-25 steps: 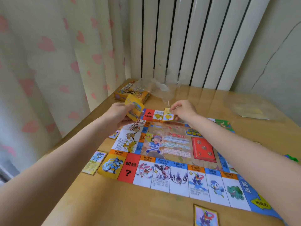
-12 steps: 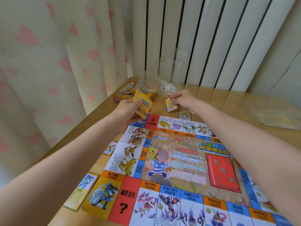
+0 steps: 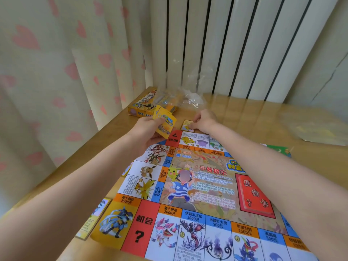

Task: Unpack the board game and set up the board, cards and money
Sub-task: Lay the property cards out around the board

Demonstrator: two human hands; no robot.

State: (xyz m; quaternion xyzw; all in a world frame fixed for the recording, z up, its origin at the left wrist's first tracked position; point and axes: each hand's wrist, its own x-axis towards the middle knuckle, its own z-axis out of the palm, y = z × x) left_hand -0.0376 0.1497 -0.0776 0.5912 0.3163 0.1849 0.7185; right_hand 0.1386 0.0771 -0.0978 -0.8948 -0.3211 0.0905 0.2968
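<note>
Gripping a fanned yellow deck (image 3: 164, 123), the left hand (image 3: 148, 129) hovers over the board's (image 3: 197, 185) far left corner. Right hand (image 3: 204, 120), fingers curled down, presses a card (image 3: 186, 126) onto the desk (image 3: 244, 117) just beyond the board's far edge, near the box (image 3: 148, 106).

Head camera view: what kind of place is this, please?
Probably a room in a home: a wooden table stands against a heart-print curtain and a white radiator, with a board game spread out.
</note>
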